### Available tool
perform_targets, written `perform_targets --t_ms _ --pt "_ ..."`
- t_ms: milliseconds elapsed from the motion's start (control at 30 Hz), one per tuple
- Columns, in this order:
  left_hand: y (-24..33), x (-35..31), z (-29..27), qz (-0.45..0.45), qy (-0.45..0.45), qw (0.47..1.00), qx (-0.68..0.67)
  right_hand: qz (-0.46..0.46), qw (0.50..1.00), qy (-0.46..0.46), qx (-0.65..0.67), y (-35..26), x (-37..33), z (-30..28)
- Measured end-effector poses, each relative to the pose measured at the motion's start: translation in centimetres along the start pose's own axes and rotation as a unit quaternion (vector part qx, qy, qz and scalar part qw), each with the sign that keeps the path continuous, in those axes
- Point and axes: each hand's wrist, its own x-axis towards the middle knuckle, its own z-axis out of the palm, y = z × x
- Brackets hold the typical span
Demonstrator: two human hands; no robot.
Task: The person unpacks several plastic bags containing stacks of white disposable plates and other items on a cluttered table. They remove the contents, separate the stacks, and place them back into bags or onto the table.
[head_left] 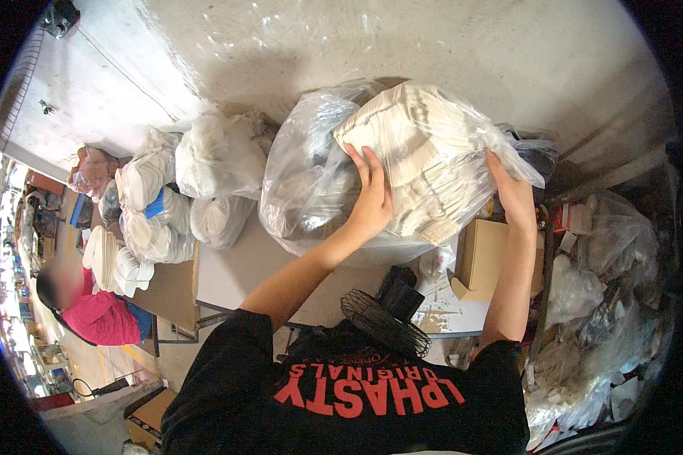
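Note:
A clear plastic bag (425,152) packed with stacked cream-coloured flat pieces is between my two hands, at the far side of the table. My left hand (372,201) presses its spread fingers against the bag's left side. On the right, my right hand (513,199) holds the bag near its gathered end, and part of its fingers is hidden by the plastic. Just left of it, a large clear plastic bag (300,163) rests partly behind and under the packed one. Its contents are hard to make out.
More bags of pale pieces (220,155) line the wall to the left. Nearer me are a black wire-guarded fan (383,315) and an open cardboard box (497,258). Plastic waste (584,326) is heaped at right. A person in pink (110,318) is at left.

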Motion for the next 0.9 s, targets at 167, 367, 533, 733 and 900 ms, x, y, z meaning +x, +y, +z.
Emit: perform_targets --t_ms 167,367,533,733,900 --pt "0.5 0.5 -0.3 -0.015 -0.026 1.000 -0.003 -0.022 1.000 -0.001 -0.008 1.7 -1.7 -1.1" --pt "1.0 0.3 -5.3 -0.052 -0.195 0.956 0.213 0.038 0.989 0.038 0.136 5.8 -3.4 -2.1" --pt "-1.1 -0.2 -5.5 -0.013 -0.150 0.958 0.243 0.071 0.938 0.080 0.328 9.3 -3.1 -2.2" --pt "-2.5 3.7 -3.3 0.045 -0.264 0.918 0.294 0.072 0.915 0.080 0.388 10.1 -2.7 -2.5" --pt "-4.0 9.6 -3.3 -0.042 -0.438 0.862 0.252 0.077 0.928 0.052 0.360 9.3 -2.1 -2.6"
